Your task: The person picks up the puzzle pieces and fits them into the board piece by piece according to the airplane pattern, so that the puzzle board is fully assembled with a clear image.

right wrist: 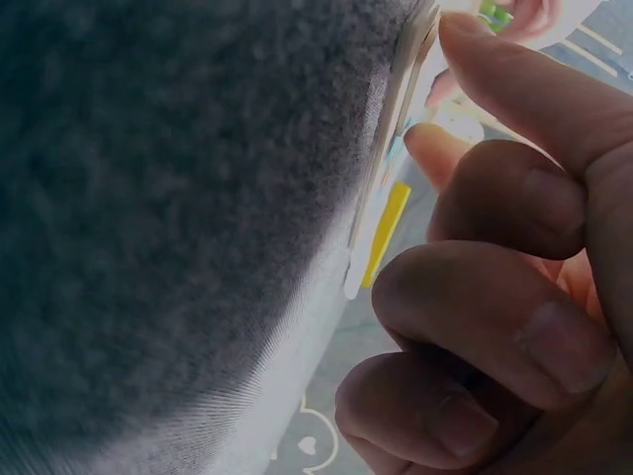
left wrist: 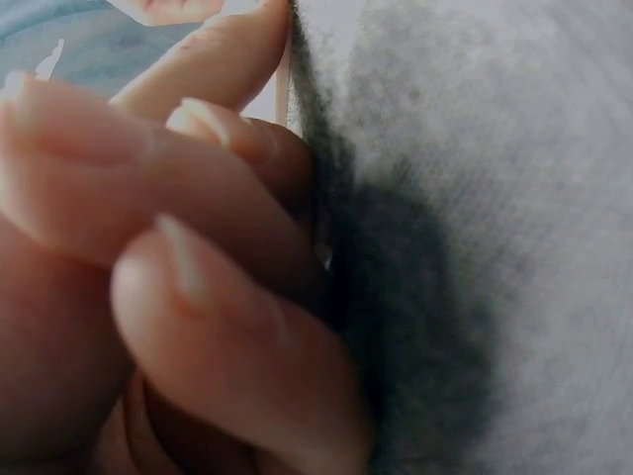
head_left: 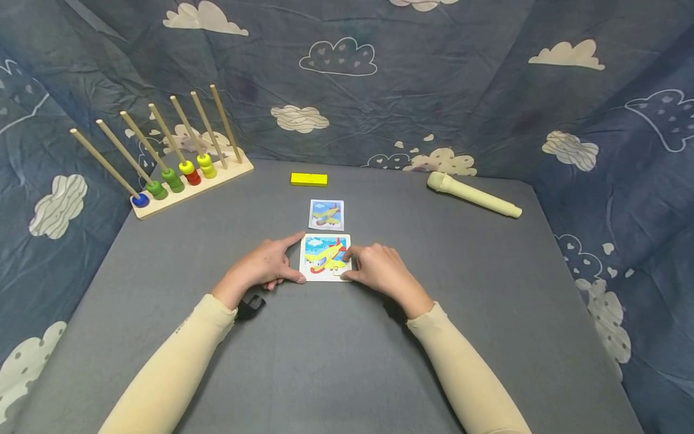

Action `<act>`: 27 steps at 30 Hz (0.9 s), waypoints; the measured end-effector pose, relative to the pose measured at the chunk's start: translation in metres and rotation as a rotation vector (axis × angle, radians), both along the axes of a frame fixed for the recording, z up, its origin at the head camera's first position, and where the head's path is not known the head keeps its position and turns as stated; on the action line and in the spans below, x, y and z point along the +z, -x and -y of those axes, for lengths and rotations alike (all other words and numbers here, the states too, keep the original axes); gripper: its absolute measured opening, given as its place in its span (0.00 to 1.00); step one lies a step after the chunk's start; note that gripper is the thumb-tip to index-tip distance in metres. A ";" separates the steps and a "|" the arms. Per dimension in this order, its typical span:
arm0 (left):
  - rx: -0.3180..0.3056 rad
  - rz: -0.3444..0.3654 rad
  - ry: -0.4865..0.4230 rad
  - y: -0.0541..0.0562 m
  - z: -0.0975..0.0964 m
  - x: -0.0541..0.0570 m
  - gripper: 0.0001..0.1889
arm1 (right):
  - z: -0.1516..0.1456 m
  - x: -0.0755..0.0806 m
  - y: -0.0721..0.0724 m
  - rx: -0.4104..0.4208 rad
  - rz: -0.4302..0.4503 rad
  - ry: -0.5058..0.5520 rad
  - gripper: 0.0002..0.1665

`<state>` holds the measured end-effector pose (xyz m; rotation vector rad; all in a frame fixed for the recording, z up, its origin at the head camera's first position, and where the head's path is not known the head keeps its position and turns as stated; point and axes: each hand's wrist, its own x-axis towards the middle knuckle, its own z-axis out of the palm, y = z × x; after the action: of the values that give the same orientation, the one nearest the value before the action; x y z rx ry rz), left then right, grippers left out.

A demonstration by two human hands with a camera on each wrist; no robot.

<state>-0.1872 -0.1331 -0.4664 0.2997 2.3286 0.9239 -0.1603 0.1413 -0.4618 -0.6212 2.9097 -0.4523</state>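
Observation:
A small square jigsaw puzzle (head_left: 323,247) with a yellow and red airplane on a blue sky lies on the grey table. My left hand (head_left: 265,263) braces its left side, the straight index finger at the upper corner and the thumb at the lower one. In the left wrist view the other fingers (left wrist: 218,317) are bent beside the table. With thumb and index finger, my right hand (head_left: 378,268) pinches a puzzle piece (head_left: 337,271) at the lower right corner, its outline showing there. Just beyond lies a matching airplane picture card (head_left: 326,215).
A yellow block (head_left: 309,179) lies behind the card. At the back left stands a wooden peg stand (head_left: 192,190) with tall rods and blue, green, red and yellow beads. A cream toy microphone (head_left: 474,194) lies at the back right, before a cloud-patterned cloth (head_left: 434,108).

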 end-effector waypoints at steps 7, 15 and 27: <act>0.003 0.006 0.005 0.001 0.000 -0.001 0.60 | 0.001 0.000 0.000 0.009 -0.001 0.015 0.20; 0.007 0.014 0.020 0.001 0.000 -0.002 0.60 | 0.003 0.000 -0.002 0.009 -0.011 0.008 0.13; -0.001 0.004 0.016 0.002 0.000 -0.002 0.60 | 0.005 -0.001 -0.002 -0.009 -0.049 0.000 0.15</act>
<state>-0.1892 -0.1331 -0.4684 0.2919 2.3312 0.9039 -0.1581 0.1360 -0.4628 -0.6278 2.9604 -0.4439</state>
